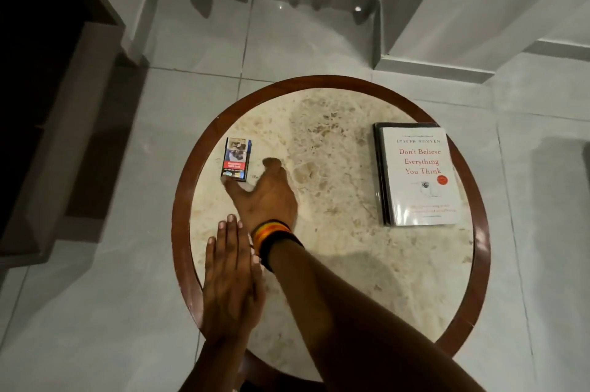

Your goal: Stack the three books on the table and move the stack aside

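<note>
A stack of books [418,176] lies flat on the right side of the round table [335,136], white cover on top with red title lettering; dark edges of books beneath show along its left side. My right hand [265,193], wearing a striped wristband, reaches across to the left part of the table, fingers spread, thumb tip touching the near edge of a small blue pack [235,160]. My left hand [228,276] rests flat, fingers together, on the table's near-left rim. Neither hand touches the books.
The table has a marble top and a dark red wooden rim [180,200]. Pale floor tiles surround it. Dark wooden furniture [48,104] stands at the left; white curtains and a white wall base [431,66] are at the back.
</note>
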